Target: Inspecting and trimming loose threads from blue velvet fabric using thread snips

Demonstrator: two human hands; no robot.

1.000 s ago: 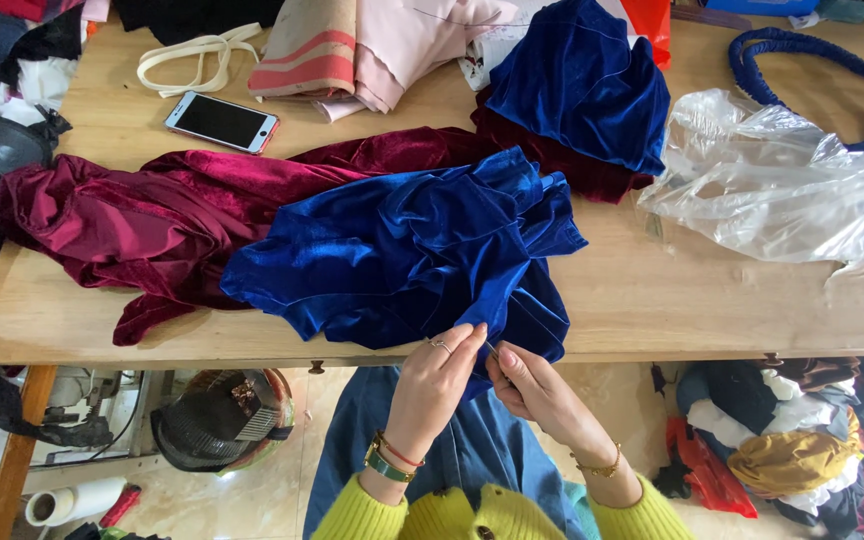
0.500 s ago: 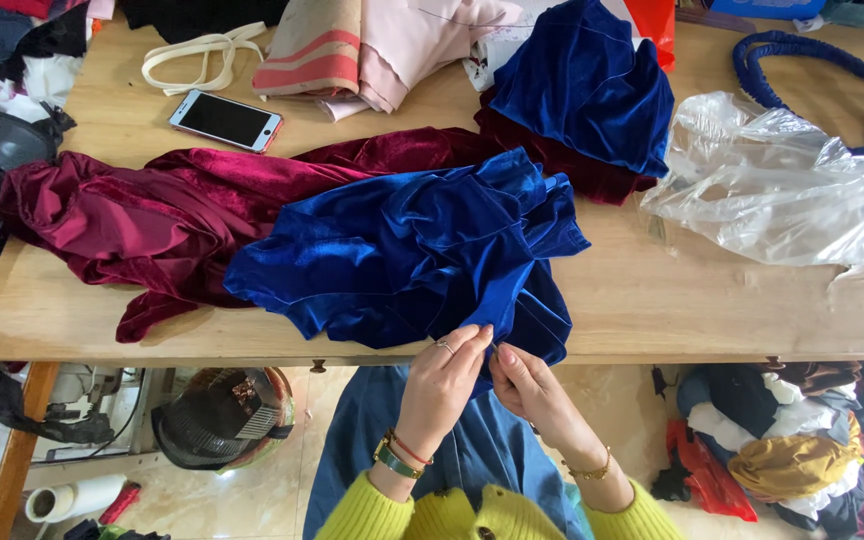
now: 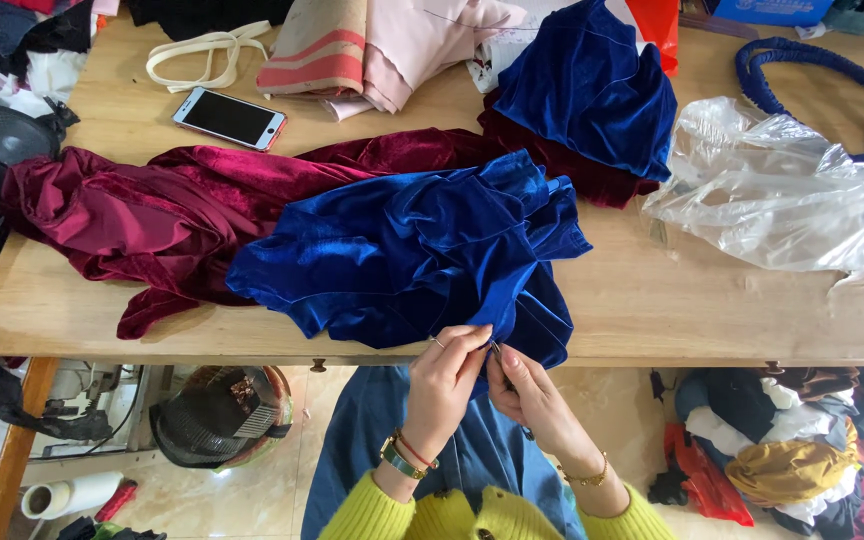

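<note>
1. Where both hands meet at the near edge of the bench (image 3: 652, 320), the left hand (image 3: 447, 385) and right hand (image 3: 527, 395) each pinch closed on the hem of the blue velvet cloth (image 3: 412, 250); a small item between the fingertips is too small to identify.
2. Blue velvet cloth: heaped directly beyond the grip, its near corner hanging over the bench edge into the hands.
3. Handling, judged: soft, limp, light; the pile looks slippery, so hold best at the folded hem, close to the fingertips.
4. Crimson velvet cloth (image 3: 122, 215): beyond and left of the grip, partly under the blue.
5. Phone (image 3: 229, 118): far beyond, to the left.
6. Clear plastic bag (image 3: 792, 200): beyond, well to the right.
7. Second blue velvet piece (image 3: 592, 90): far beyond, slightly right.
</note>
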